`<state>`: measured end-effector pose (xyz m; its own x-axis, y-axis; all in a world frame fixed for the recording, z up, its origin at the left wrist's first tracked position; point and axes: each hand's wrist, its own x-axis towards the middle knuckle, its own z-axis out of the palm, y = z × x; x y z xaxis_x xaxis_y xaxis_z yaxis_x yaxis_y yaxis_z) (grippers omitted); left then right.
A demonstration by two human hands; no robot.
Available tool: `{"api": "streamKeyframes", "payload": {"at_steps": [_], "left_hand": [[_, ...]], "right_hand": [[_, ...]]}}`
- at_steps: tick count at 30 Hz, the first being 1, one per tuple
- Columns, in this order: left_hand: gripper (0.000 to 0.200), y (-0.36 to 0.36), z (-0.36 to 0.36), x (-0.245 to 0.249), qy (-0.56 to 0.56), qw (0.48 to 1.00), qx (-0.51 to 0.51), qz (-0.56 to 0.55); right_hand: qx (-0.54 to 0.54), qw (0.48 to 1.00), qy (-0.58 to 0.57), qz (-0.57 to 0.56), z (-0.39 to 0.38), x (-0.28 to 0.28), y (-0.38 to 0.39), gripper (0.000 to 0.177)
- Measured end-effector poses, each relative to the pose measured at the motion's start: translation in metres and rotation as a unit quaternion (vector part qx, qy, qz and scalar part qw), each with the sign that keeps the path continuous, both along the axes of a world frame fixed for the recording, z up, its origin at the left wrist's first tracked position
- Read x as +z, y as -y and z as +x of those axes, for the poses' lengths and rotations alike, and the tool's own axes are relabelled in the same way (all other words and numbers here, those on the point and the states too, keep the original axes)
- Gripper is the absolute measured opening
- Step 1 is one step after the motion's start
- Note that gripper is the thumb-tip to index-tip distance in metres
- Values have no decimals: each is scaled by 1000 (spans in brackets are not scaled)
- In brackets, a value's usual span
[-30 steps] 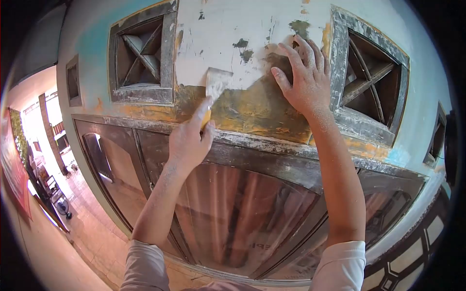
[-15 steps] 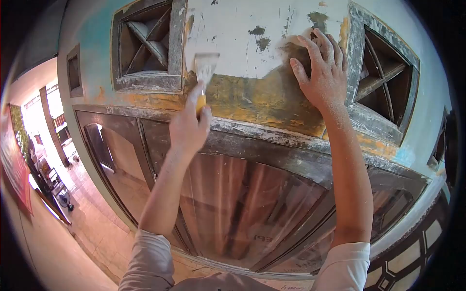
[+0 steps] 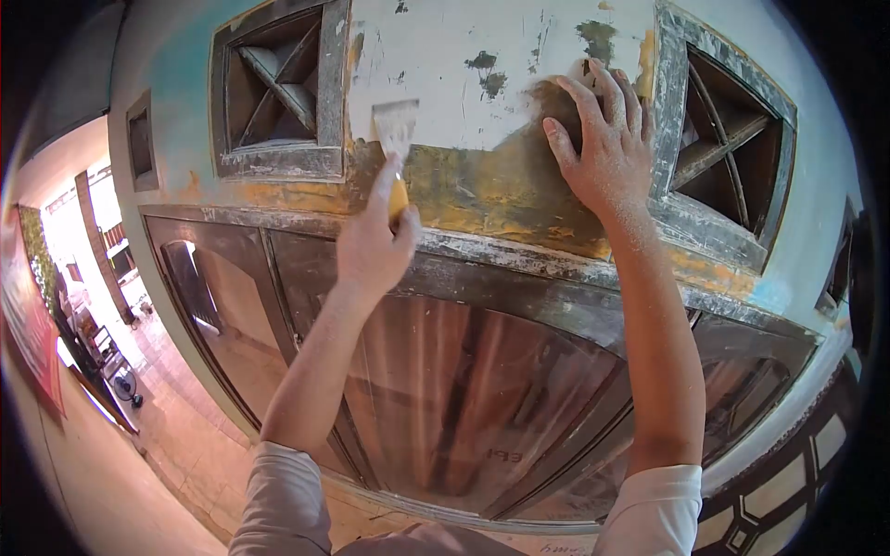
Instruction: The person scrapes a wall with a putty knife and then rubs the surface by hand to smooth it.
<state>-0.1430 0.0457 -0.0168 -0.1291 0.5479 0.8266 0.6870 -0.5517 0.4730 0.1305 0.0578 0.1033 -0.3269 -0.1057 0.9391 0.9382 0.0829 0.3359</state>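
My left hand [image 3: 377, 239] is closed around the yellow handle of a paint scraper [image 3: 397, 128]. The scraper's wide metal blade points up and lies over the lower left part of the white painted wall panel [image 3: 436, 46]. Below the white paint runs a stripped yellow-brown band [image 3: 477, 190] with a ragged upper edge. My right hand [image 3: 607, 153] rests against the wall at the panel's right side, its fingers spread and dusted with pale powder. It holds nothing.
Wooden vent frames with crossed bars stand left [image 3: 278, 88] and right [image 3: 728, 148] of the panel. Beneath is a dark wooden window frame [image 3: 519, 292] with reflecting glass [image 3: 454, 389]. A fan [image 3: 125, 385] stands on the tiled floor at far left.
My left hand has shifted slightly right, and the scraper's handle leans differently, with the blade still on the lower left of the panel. My right hand stays spread on the wall.
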Motion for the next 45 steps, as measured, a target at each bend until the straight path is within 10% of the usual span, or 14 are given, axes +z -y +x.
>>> {"api": "streamKeyframes", "payload": {"at_steps": [11,19,34,45], "left_hand": [[55,-14,-37,129,-69,990,106,63],[58,-22,-28,79,-55,988,110,97],[57,-24,-63,218,-154,960,190,137],[45,-8,-65,299,-164,962,204,74]], "right_hand": [[-11,999,-10,-50,-7,-17,8,52],[-6,997,-4,-72,-8,-31,11,51],[-11,996,31,-87,-5,-36,17,54],[-46,997,27,52,44,78,1,52]]}}
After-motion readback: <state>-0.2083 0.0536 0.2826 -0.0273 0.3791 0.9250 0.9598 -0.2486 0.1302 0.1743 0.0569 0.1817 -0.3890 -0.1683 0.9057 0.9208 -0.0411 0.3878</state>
